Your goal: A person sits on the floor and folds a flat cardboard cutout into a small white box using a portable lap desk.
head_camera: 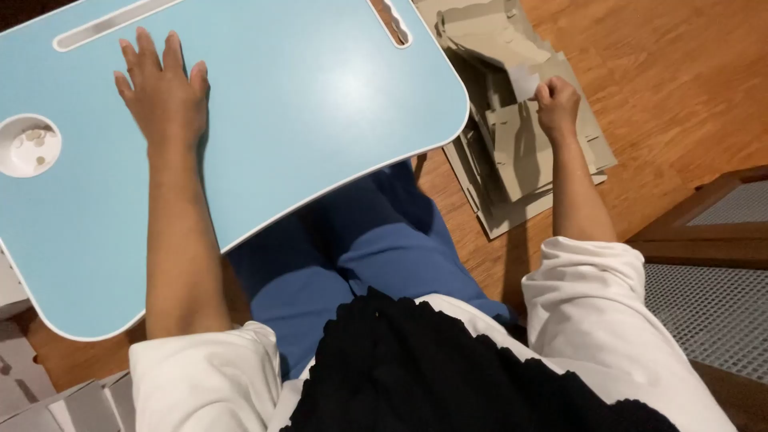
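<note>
- Resting flat on the light blue lap desk (320, 104), the left hand (164, 92) lies palm down, fingers spread a little, holding nothing.
- Lap desk sits over the person's blue-trousered legs (360, 256); round cup recess (30, 145) at its left edge has a few small pale bits in it, long slot (112, 24) near the far edge.
- Right hand (557, 102) reaches off the desk to the floor on the right, fingers closed in a pinch on a flap of the cardboard pieces (520, 152).
- Cardboard pieces: grey-brown flat die-cut sheets, stacked loosely on the wooden floor (680, 80), just beside the desk's right corner.
- White sleeves (588, 296) pushed up on both arms; dark cloth (424, 368) at the person's lap.
- Framed mesh panel (712, 264) at right, apart from the cardboard.
</note>
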